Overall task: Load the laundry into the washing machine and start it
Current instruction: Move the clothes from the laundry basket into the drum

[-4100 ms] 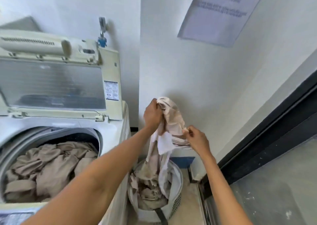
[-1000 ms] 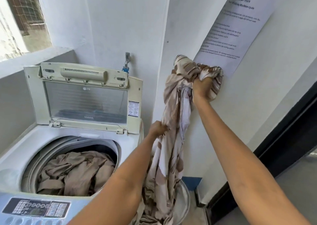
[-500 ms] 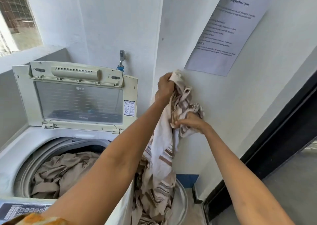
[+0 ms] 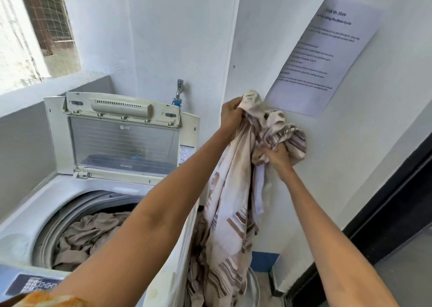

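Your left hand [image 4: 231, 115] grips the top end of the striped sheet [image 4: 230, 203], fingers curled tight; your right hand [image 4: 277, 153] clutches a bunched fold just beside it; the sheet hangs down to the laundry basket [image 4: 253, 290], right of the washing machine [image 4: 93, 189]; lid [image 4: 124, 138] upright; beige laundry [image 4: 86, 234] lies in the drum.

Home laundry corner: top-loading washer [image 4: 98, 189].
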`<state>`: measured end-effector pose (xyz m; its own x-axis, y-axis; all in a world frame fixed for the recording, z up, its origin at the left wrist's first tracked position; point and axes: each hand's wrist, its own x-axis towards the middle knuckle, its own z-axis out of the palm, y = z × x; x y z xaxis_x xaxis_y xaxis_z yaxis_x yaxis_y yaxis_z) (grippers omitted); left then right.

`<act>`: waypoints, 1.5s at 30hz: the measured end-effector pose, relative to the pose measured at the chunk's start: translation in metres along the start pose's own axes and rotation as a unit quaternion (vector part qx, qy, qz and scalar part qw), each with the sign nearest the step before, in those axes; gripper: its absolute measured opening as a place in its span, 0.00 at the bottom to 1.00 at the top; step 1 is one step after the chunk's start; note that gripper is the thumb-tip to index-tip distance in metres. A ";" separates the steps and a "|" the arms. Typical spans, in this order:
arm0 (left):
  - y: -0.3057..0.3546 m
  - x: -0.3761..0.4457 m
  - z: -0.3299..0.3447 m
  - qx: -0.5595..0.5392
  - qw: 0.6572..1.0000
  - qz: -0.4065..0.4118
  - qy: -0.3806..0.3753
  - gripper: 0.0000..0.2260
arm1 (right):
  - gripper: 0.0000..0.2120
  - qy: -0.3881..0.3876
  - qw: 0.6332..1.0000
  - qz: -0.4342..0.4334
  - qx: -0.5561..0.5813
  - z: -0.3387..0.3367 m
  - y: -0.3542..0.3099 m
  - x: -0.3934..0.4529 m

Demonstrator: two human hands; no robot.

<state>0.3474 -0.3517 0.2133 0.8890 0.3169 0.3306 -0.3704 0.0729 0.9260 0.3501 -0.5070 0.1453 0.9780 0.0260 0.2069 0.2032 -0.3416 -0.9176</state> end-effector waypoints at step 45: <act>0.011 0.006 -0.006 0.211 0.971 -0.053 0.099 0.15 | 0.11 0.283 0.938 -0.095 -0.177 -0.007 -0.045 0.015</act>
<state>0.3471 -0.3434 0.2248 0.8310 0.5079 0.2270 -0.0998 -0.2652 0.9590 0.3548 -0.4974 0.1920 0.7242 -0.3507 0.5937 0.2443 -0.6748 -0.6964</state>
